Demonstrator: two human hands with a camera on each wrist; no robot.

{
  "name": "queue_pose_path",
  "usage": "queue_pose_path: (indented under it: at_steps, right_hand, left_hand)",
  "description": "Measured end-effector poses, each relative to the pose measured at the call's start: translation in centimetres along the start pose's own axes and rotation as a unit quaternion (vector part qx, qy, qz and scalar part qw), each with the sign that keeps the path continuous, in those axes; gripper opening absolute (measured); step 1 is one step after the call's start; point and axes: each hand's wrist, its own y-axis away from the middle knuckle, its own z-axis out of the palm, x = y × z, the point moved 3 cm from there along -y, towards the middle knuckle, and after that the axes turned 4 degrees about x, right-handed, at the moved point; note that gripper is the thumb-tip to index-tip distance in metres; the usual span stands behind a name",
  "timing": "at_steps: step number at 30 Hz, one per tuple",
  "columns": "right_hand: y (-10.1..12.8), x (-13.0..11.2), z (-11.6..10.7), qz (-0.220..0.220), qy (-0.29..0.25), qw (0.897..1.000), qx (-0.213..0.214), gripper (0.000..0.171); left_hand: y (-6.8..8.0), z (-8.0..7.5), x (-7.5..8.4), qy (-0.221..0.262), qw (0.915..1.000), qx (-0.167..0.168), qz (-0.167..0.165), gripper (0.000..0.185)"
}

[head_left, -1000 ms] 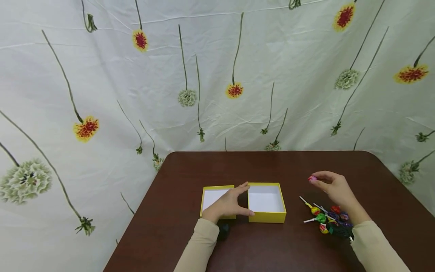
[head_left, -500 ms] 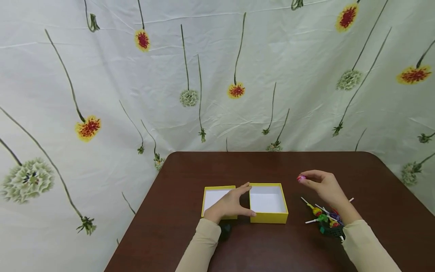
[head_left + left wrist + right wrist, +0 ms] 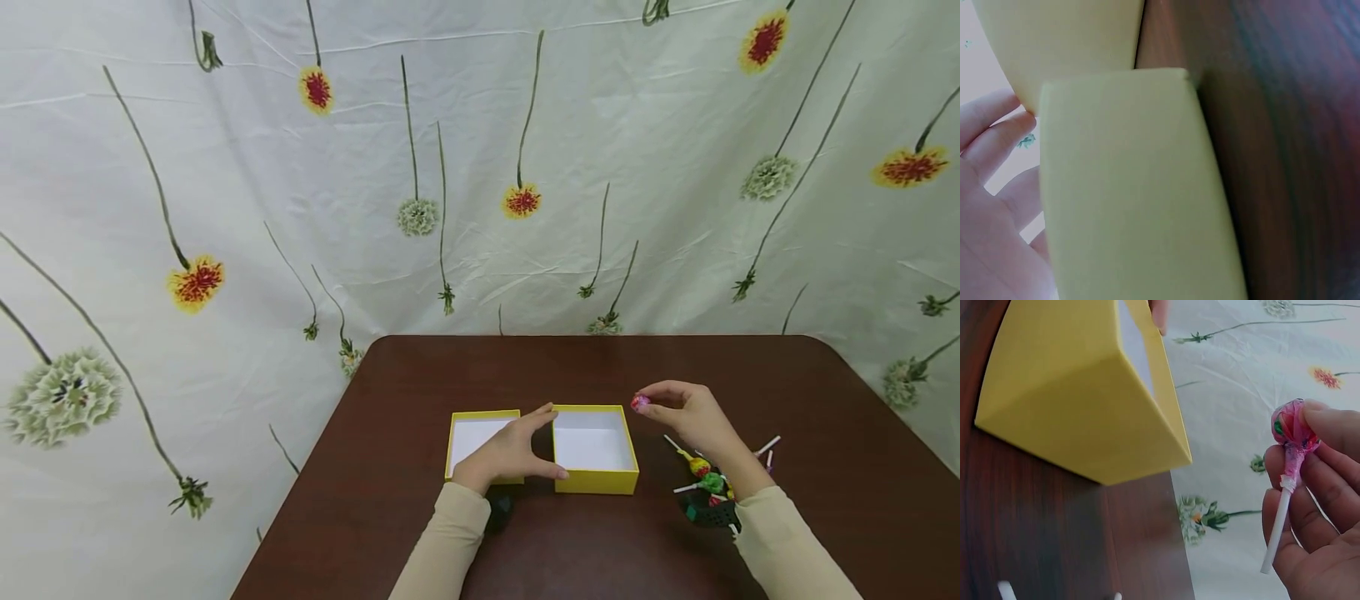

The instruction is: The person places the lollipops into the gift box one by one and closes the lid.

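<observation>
A: What's at your left hand (image 3: 507,454)?

B: It rests between two open yellow containers, fingers fairly straight. The lid (image 3: 474,434) lies partly under your palm and to its left. The box (image 3: 596,483) sits just to its right, with your thumb along the near left corner and your fingertips at the far left corner. Your left wrist view shows the fingers (image 3: 994,134) touching a yellow wall, relaxed rather than wrapped round it.

A: Is there anything in the box?

B: Its white floor is bare. A small dark object (image 3: 498,504) lies on the table (image 3: 570,367) just beside your left sleeve; I can't tell what it is.

A: And your right hand (image 3: 693,417)?

B: You're pinching a pink lollipop (image 3: 640,402), hand raised just right of the box's far right corner. In your right wrist view the wrapped head (image 3: 1295,428) sits between thumb and fingertips, and the white stick runs down along your curled fingers.

A: Anything else near that hand?

B: The loose lollipops (image 3: 707,481) lie in a heap on the table by your right wrist, partly hidden by it, sticks pointing various ways.
</observation>
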Motion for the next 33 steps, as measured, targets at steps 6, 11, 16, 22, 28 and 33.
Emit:
queue_pose_path:
  at_steps: [6,11,16,22,28,33]
  right_hand:
    - [0.0,-0.7,1.3,0.001,-0.024,0.999,-0.024,0.026]
    - [-0.1,-1.4,2.2,-0.005,-0.022,0.999,-0.037,0.023]
    - [-0.5,-1.7,3.1,-0.016,-0.017,0.998,-0.053,0.022]
    - [-0.6,-2.1,4.3,-0.034,-0.033,0.996,-0.079,0.021]
    - [-0.6,-2.5,5.2,-0.051,-0.055,0.992,-0.106,0.022]
    - [-0.8,-2.2,6.0,-0.066,-0.058,0.988,-0.13,0.021]
  left_hand:
    - [0.0,0.1,0.2,0.011,0.9999,-0.003,-0.008,0.098]
    - [-0.1,0.1,0.0,0.006,0.9999,0.001,-0.009,0.098]
    - [-0.1,0.0,0.0,0.002,1.0,0.001,-0.008,0.098]
    - [0.1,0.0,-0.1,-0.007,1.0,0.001,-0.007,0.099]
    - [0.1,0.0,-0.1,-0.01,0.9999,0.005,-0.005,0.099]
    - [0.1,0.0,-0.1,-0.011,0.9999,0.008,-0.006,0.099]
